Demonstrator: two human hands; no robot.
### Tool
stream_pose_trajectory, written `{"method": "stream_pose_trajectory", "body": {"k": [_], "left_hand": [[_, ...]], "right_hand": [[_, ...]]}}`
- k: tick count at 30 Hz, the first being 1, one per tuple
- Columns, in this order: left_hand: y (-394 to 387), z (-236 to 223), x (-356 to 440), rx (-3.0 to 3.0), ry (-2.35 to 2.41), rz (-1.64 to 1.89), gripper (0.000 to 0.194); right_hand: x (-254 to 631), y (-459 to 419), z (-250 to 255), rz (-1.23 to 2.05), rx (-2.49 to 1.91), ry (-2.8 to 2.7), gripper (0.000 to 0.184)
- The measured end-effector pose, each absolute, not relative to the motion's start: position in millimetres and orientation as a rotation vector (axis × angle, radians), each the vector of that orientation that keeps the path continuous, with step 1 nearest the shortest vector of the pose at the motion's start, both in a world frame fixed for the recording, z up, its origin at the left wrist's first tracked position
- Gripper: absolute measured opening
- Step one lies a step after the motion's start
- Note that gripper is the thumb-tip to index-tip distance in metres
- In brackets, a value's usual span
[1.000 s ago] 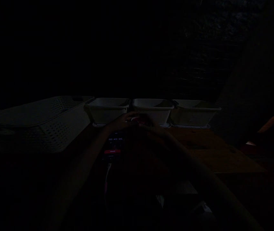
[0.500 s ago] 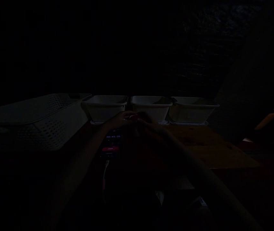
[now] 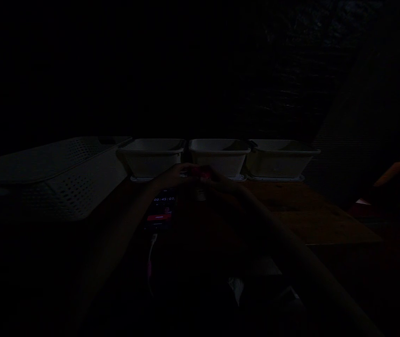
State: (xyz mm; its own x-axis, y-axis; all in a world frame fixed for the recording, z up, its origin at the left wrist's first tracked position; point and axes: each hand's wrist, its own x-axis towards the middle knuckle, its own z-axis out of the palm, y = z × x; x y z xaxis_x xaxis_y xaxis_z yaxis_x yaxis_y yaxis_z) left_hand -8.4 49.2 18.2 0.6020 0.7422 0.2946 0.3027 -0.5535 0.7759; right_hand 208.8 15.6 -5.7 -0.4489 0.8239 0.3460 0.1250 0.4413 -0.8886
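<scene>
The scene is very dark. My left hand (image 3: 174, 176) and my right hand (image 3: 221, 182) meet in front of the middle white tub (image 3: 219, 157), fingers closed round a small reddish object (image 3: 200, 173) that I cannot make out. Just below my left hand a phone (image 3: 161, 210) lies on the wooden table (image 3: 308, 215), its screen lit with a timer and a red button. A cable (image 3: 150, 252) runs from the phone toward me.
Three white tubs stand in a row at the table's far edge, the left one (image 3: 151, 157) and the right one (image 3: 279, 159) flanking the middle. A large perforated white basket (image 3: 55, 182) lies at the left. A dim orange shape (image 3: 393, 175) shows at the far right.
My hands stay together in front of the tubs with only slight finger movement around the small object. The phone timer has advanced by a second. The view shifted slightly.
</scene>
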Motion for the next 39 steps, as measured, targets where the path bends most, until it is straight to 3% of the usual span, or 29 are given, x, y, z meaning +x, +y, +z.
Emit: {"method": "stream_pose_trajectory", "body": {"k": [8,14,20,32,39], "left_hand": [[53.3,13.2,-8.0,2.123,0.788,0.828,0.073],[47.2,16.5,-7.7,2.211,0.837,0.812,0.067],[46.0,22.1,-14.6,2.302,0.930,0.832,0.059],[59.9,14.2,-15.1,2.226,1.014,0.995,0.034],[73.5,3.9,-15.7,2.000,0.887,0.971,0.043]], "right_hand": [[208.6,16.5,-12.8,1.060,-0.772,-1.873,0.048],[212.0,14.8,-7.3,1.027,-0.781,-1.933,0.074],[216.7,3.6,4.1,0.991,-0.779,-1.933,0.039],[196.1,13.2,-0.3,0.999,-0.863,-1.809,0.031],[189.5,5.9,-0.5,0.939,-0.873,-1.824,0.039]]}}
